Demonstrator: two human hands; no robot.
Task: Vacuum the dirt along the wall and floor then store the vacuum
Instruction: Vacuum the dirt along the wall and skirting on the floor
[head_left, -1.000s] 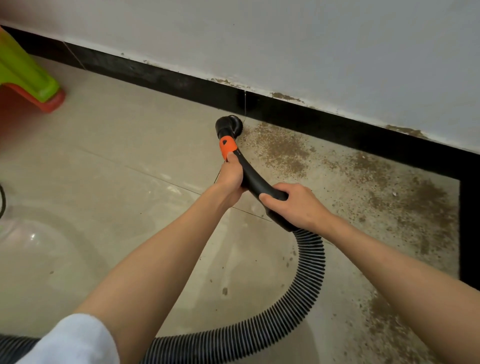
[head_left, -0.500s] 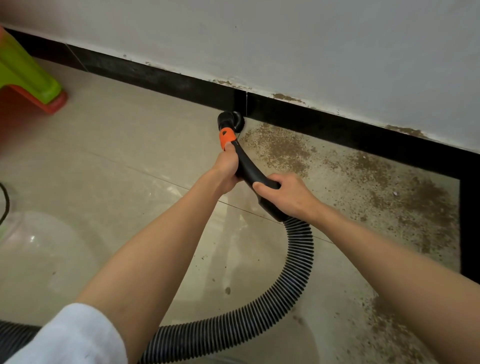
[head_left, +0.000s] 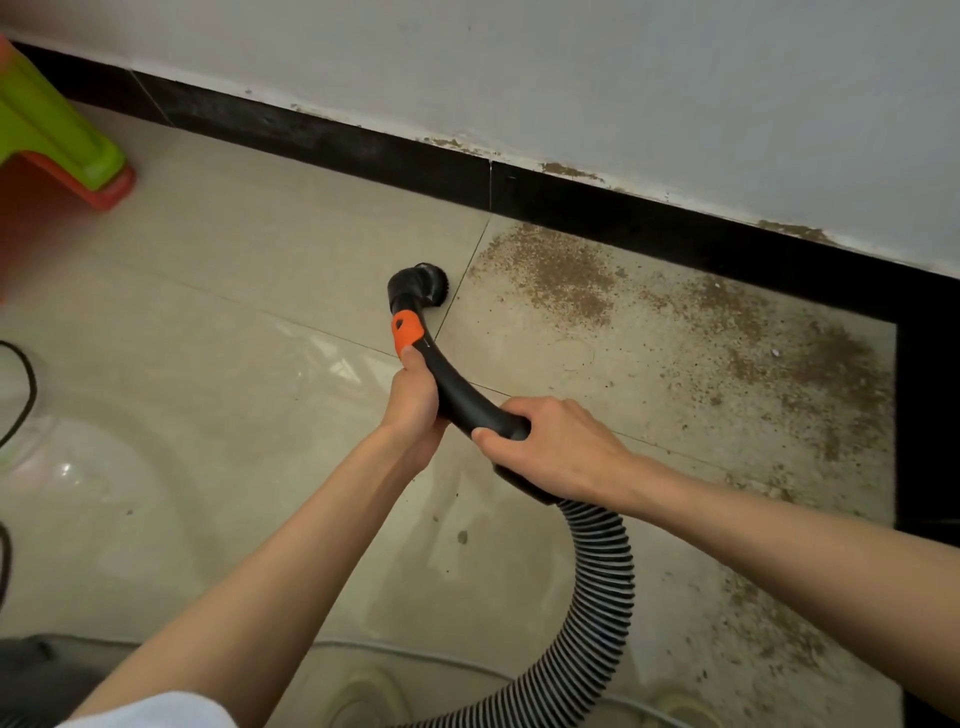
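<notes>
Two hands are on the vacuum's curved black wand (head_left: 462, 389); my left hand (head_left: 415, 400) wraps round it just below the orange collar (head_left: 407, 329), thumb pressed near the collar's lower edge; my right hand (head_left: 550, 447) curls over the wider rear end of the wand, fingers folded round its near side. Ahead of my left hand, the round black brush nozzle (head_left: 422, 286) sits low on the floor (head_left: 249, 270), close to a tile joint and apart from the black skirting (head_left: 363, 150) beyond it; whether the bristles actually touch the tile I cannot tell. Behind my right hand the ribbed black hose (head_left: 602, 592) drops away, bends under my right forearm and runs back toward me and to my left, out of the bottom edge. Brown dirt (head_left: 561, 275) lies scattered on the tiles ahead of my right hand and out to its right, thickest near the skirting and thinning toward me; more specks sit along the top edge of the skirting where it meets the white wall (head_left: 623, 78). Far out to the left of my left hand, a green and orange plastic piece (head_left: 57, 145) stands on the floor by the skirting; nearer me on that side a dark cable (head_left: 23, 384) curves at the frame edge. My white sleeve (head_left: 150, 714) shows at the bottom, on my left arm.
</notes>
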